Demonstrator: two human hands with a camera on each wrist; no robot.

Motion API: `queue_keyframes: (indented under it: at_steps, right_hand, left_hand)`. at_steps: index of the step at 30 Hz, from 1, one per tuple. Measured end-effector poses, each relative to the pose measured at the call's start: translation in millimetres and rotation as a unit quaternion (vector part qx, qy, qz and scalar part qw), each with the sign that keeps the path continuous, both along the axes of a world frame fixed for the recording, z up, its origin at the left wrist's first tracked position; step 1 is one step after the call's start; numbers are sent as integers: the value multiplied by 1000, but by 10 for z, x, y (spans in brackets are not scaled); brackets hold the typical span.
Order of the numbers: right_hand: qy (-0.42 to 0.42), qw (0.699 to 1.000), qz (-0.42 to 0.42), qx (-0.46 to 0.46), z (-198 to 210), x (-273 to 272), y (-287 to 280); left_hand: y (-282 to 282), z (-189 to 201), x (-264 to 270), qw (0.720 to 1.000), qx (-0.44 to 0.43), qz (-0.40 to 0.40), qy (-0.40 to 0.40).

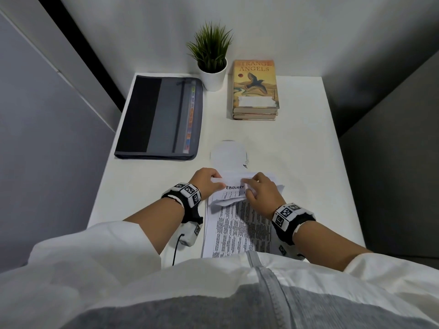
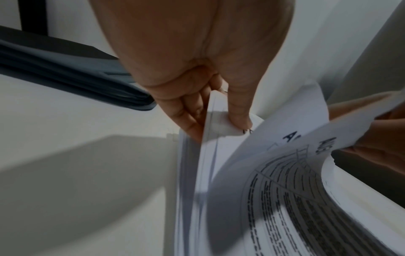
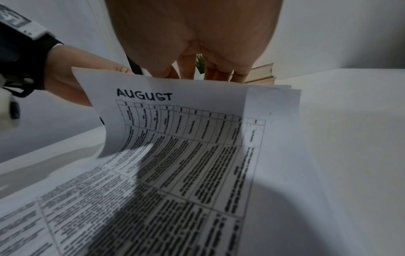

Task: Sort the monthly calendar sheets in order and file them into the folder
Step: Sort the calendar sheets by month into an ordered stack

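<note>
A stack of printed calendar sheets (image 1: 237, 229) lies at the table's near edge. My left hand (image 1: 217, 182) pinches the upper left corner of several lifted sheets between thumb and fingers (image 2: 190, 119). My right hand (image 1: 248, 187) holds the top edges of other sheets, with its fingers (image 3: 219, 74) curled behind them. A sheet headed "EBRUARY" (image 1: 234, 187) shows between the hands. The sheet facing the right wrist reads AUGUST (image 3: 144, 95). The dark grey zip folder (image 1: 161, 117) lies shut at the back left, away from both hands.
A potted plant (image 1: 212, 65) and a small stack of books (image 1: 255, 91) stand at the back of the white table (image 1: 297, 150). A pale curled sheet (image 1: 228, 154) arches just beyond the hands. Grey walls enclose the table on both sides.
</note>
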State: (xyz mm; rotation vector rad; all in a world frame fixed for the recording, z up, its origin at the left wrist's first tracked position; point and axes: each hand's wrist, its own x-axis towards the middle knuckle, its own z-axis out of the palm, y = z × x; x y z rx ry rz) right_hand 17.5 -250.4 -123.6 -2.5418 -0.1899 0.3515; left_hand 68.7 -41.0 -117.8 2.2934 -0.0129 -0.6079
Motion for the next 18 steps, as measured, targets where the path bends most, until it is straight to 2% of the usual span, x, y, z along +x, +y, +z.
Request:
queue_keyframes:
  at_steps: [4, 9, 14, 18]
  right_hand:
    - [-7, 1000, 4, -10, 2, -2, -10]
    - [-19, 1000, 8, -13, 29, 5, -28]
    - [6, 997, -50, 63, 50, 6, -24]
    - [6, 998, -44, 50, 72, 22, 4]
  left_hand:
    - [-21, 7, -17, 1000, -20, 4, 12]
    - [-42, 17, -35, 996, -62, 65, 23]
    - [0, 11, 1, 999, 9, 21, 28]
    - [-5, 12, -2, 999, -11, 26, 39]
